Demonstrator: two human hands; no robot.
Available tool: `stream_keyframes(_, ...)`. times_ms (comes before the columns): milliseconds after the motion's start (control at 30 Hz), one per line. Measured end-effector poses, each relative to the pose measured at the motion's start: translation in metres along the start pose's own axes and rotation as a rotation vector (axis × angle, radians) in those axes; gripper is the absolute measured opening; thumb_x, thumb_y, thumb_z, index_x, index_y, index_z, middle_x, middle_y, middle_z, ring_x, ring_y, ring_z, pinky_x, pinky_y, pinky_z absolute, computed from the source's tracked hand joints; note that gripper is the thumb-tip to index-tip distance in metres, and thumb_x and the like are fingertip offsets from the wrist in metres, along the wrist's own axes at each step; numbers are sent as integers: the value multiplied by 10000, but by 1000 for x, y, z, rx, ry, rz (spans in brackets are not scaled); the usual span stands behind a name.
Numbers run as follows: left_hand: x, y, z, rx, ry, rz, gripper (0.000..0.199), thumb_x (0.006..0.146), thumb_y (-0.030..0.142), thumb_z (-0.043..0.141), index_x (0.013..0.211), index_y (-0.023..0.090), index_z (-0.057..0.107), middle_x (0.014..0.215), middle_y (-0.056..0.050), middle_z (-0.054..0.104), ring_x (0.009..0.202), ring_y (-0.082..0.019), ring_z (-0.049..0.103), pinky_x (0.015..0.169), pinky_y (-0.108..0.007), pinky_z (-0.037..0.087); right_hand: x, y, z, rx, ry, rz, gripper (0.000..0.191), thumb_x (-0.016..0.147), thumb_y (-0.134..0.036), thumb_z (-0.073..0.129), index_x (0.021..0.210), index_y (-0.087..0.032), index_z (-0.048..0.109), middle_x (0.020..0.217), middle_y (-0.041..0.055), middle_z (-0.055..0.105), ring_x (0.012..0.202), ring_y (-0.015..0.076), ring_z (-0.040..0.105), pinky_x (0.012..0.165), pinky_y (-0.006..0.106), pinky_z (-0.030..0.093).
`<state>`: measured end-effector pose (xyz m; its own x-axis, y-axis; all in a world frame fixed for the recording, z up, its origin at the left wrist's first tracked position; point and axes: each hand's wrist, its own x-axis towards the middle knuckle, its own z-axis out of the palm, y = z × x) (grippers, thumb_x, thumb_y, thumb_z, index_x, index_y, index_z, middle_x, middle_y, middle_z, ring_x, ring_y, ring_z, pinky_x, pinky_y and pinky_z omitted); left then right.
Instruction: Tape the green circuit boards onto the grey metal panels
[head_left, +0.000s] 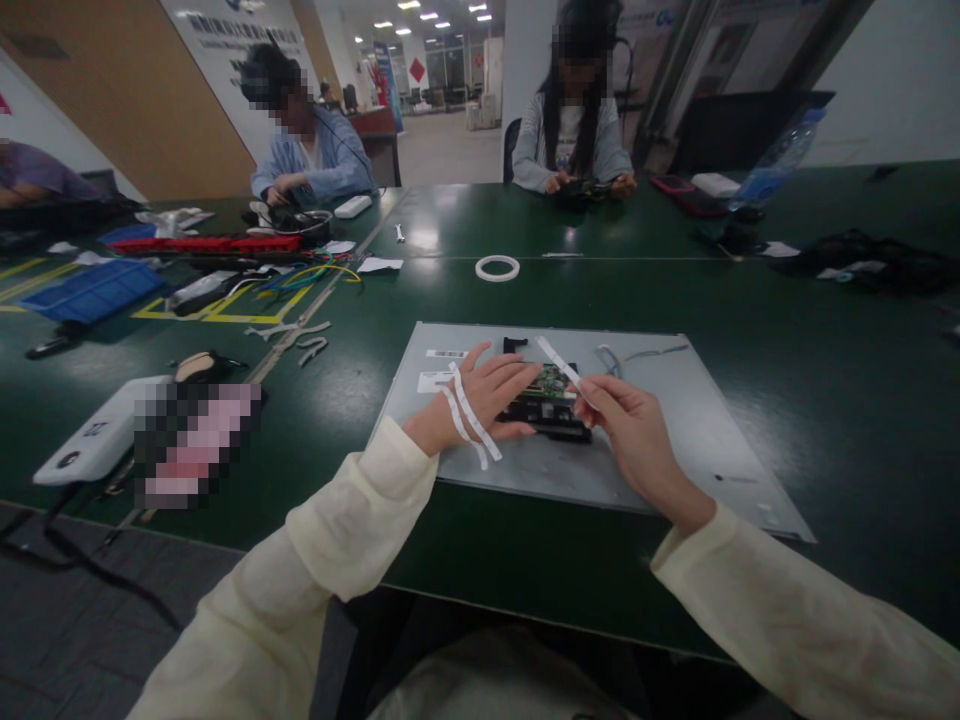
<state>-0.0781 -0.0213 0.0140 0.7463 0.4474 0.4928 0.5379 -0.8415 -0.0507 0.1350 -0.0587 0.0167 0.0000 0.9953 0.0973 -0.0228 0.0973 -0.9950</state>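
Note:
A flat grey metal panel (652, 440) lies on the table in front of me. At its middle sit a green circuit board (553, 380) and black parts (555, 418), partly covered by my hands. My left hand (487, 395) rests over the left side of the board, fingers stretched out. Two strips of white tape (471, 418) stick to the back of that hand. Between thumb and fingertips, my right hand (630, 430) pinches another white tape strip (556, 360), its free end pointing up and left above the board. Thin cables (645, 352) lie at the panel's far right.
A white tape roll (497, 268) lies beyond the panel. To the left are a white power bank (105, 430), grey strips (289, 335), a blue tray (94, 290) and coloured wires (307, 280). Two people sit across the green table (442, 540); a water bottle (784, 160) stands far right.

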Motion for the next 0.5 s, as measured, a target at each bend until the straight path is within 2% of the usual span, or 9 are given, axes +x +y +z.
stream_keyframes(100, 1, 0, -1, 34, 63, -35, 643, 910, 551, 350, 1351, 85, 382, 1218, -164, 582, 1152, -260, 524, 1080, -475, 263, -2, -3, 0, -67, -24, -25, 263, 780, -415, 623, 760, -154, 650, 602, 8, 554, 523, 91, 468, 494, 217, 380)
stream_keyframes(333, 1, 2, 3, 89, 99, -124, 499, 905, 290, 434, 1359, 91, 369, 1027, -110, 644, 975, -223, 589, 976, -409, 391, -6, -10, 4, -143, -84, -50, 273, 766, -425, 624, 723, -156, 636, 571, 5, 554, 480, 90, 463, 470, 218, 382)
stream_keyframes(500, 2, 2, 4, 69, 182, -90, 493, 877, 145, 432, 1363, 104, 359, 1061, -97, 652, 993, -191, 595, 964, -372, 408, -8, -9, 3, -155, -142, -45, 324, 772, -470, 622, 718, -152, 637, 577, 12, 560, 481, 93, 469, 473, 224, 394)
